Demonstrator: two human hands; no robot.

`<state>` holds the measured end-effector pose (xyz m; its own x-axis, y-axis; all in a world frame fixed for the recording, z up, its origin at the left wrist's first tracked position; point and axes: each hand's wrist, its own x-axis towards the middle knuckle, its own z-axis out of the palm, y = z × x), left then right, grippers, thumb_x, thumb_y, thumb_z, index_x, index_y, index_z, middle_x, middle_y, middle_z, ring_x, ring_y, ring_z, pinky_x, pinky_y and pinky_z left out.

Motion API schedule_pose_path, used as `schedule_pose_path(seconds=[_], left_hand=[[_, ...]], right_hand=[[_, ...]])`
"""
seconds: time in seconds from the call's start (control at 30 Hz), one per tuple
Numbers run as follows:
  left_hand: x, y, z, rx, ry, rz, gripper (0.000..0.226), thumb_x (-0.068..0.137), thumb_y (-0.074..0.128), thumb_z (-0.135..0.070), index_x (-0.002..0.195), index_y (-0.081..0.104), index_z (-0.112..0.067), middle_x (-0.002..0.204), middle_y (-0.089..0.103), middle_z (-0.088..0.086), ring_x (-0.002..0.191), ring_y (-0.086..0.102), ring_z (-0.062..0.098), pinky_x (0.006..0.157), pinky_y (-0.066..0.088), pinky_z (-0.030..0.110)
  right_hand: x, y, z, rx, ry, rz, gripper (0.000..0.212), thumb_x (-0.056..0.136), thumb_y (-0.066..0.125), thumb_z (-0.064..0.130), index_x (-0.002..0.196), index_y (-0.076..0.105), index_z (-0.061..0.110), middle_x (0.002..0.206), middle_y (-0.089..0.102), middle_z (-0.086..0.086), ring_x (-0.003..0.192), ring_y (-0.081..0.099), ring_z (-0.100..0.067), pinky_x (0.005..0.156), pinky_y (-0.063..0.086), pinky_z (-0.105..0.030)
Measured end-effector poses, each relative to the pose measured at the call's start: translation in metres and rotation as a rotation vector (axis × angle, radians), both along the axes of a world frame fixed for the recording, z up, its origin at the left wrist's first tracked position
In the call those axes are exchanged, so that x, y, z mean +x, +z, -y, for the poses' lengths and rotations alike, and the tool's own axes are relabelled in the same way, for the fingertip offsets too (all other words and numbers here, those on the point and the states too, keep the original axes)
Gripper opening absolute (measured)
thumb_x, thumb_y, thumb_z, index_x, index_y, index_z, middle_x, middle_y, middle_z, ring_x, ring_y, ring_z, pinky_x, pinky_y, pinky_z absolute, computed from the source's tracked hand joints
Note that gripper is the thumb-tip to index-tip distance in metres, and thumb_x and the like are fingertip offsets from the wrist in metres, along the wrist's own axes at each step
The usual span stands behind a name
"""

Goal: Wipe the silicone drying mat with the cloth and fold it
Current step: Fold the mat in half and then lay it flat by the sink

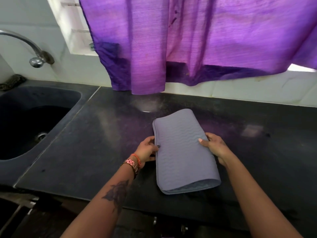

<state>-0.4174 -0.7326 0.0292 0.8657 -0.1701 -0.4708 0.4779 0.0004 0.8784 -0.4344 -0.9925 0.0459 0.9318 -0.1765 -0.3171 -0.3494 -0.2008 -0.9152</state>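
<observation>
The grey silicone drying mat (181,150), with a wavy ribbed pattern, lies folded into a long narrow bundle on the dark counter (96,138). My left hand (147,150) grips its left edge, thumb on top and fingers under. My right hand (215,146) grips the right edge the same way, thumb on the top layer. The open end of the fold faces me at the counter's front. No cloth is in view.
A dark sink (32,121) is set into the counter at the left, with a metal tap (34,54) above it. A purple curtain (188,43) hangs over the back wall. A dark patterned rag (12,82) sits behind the sink.
</observation>
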Motion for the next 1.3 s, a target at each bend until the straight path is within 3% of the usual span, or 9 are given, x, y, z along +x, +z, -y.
schedule_pose_path(seconds=[0.13, 0.3, 0.5, 0.6, 0.73, 0.8, 0.9, 1.13, 1.3], left_hand=[[-0.012, -0.002, -0.028, -0.039, 0.134, 0.022, 0.043, 0.088, 0.052, 0.005, 0.122, 0.049, -0.021, 0.083, 0.056, 0.001, 0.082, 0.059, 0.015, 0.06, 0.051, 0.031], [-0.029, 0.001, -0.064, -0.091, 0.32, 0.045, 0.044, 0.087, 0.051, 0.007, 0.123, 0.049, -0.019, 0.086, 0.057, 0.004, 0.083, 0.06, 0.015, 0.058, 0.051, 0.03], [-0.052, 0.0, -0.095, -0.134, 0.558, 0.08, 0.045, 0.086, 0.051, 0.01, 0.122, 0.046, -0.016, 0.077, 0.051, 0.006, 0.076, 0.059, 0.019, 0.055, 0.056, 0.033], [-0.06, -0.001, -0.108, -0.162, 0.668, 0.086, 0.044, 0.087, 0.053, 0.008, 0.122, 0.042, -0.016, 0.083, 0.052, 0.01, 0.082, 0.061, 0.024, 0.062, 0.056, 0.037], [-0.068, -0.003, -0.123, -0.187, 0.806, 0.066, 0.044, 0.086, 0.056, 0.007, 0.12, 0.041, -0.017, 0.095, 0.053, 0.014, 0.093, 0.063, 0.032, 0.064, 0.056, 0.04], [-0.069, -0.006, -0.128, -0.18, 0.855, 0.053, 0.043, 0.085, 0.058, 0.007, 0.115, 0.042, -0.019, 0.092, 0.054, 0.011, 0.094, 0.063, 0.031, 0.065, 0.057, 0.04], [-0.069, -0.009, -0.136, -0.16, 0.903, 0.029, 0.044, 0.083, 0.061, 0.006, 0.113, 0.042, -0.02, 0.089, 0.053, 0.009, 0.092, 0.063, 0.029, 0.068, 0.057, 0.042], [-0.064, -0.01, -0.156, -0.062, 0.898, -0.017, 0.045, 0.082, 0.065, 0.004, 0.113, 0.04, -0.015, 0.085, 0.052, 0.007, 0.084, 0.064, 0.028, 0.062, 0.057, 0.038], [-0.06, -0.008, -0.166, 0.04, 0.82, -0.083, 0.05, 0.079, 0.068, 0.002, 0.115, 0.035, -0.011, 0.092, 0.06, 0.012, 0.071, 0.067, 0.027, 0.054, 0.059, 0.035]], right_hand=[[0.019, 0.018, -0.035, -0.068, 0.115, 0.05, 0.021, 0.087, 0.063, 0.009, 0.108, 0.062, 0.01, 0.105, 0.067, -0.008, 0.079, 0.065, -0.014, 0.06, 0.052, -0.02], [0.047, 0.034, -0.084, -0.191, 0.268, 0.075, 0.037, 0.086, 0.065, 0.013, 0.122, 0.059, 0.008, 0.115, 0.065, -0.009, 0.101, 0.063, -0.024, 0.089, 0.052, -0.036], [0.086, 0.046, -0.153, -0.391, 0.43, 0.147, 0.04, 0.084, 0.068, 0.021, 0.123, 0.061, 0.018, 0.115, 0.064, -0.004, 0.093, 0.058, -0.016, 0.081, 0.044, -0.025], [0.101, 0.049, -0.19, -0.484, 0.507, 0.211, 0.035, 0.082, 0.07, 0.022, 0.117, 0.065, 0.022, 0.112, 0.066, -0.003, 0.091, 0.057, -0.014, 0.082, 0.044, -0.026], [0.113, 0.05, -0.236, -0.593, 0.592, 0.25, 0.035, 0.082, 0.07, 0.026, 0.116, 0.064, 0.028, 0.116, 0.065, -0.002, 0.103, 0.059, -0.02, 0.091, 0.047, -0.033], [0.116, 0.049, -0.257, -0.658, 0.612, 0.29, 0.035, 0.082, 0.069, 0.027, 0.117, 0.063, 0.031, 0.118, 0.065, -0.001, 0.106, 0.059, -0.023, 0.086, 0.047, -0.029], [0.118, 0.049, -0.284, -0.697, 0.605, 0.348, 0.033, 0.083, 0.068, 0.026, 0.115, 0.064, 0.032, 0.117, 0.065, -0.001, 0.106, 0.06, -0.023, 0.079, 0.044, -0.027], [0.121, 0.034, -0.313, -0.74, 0.589, 0.38, 0.03, 0.086, 0.065, 0.024, 0.115, 0.063, 0.031, 0.115, 0.066, -0.003, 0.103, 0.059, -0.025, 0.082, 0.05, -0.035], [0.121, 0.013, -0.311, -0.847, 0.615, 0.357, 0.037, 0.092, 0.056, 0.03, 0.129, 0.053, 0.031, 0.123, 0.06, -0.007, 0.112, 0.054, -0.028, 0.086, 0.044, -0.036]])
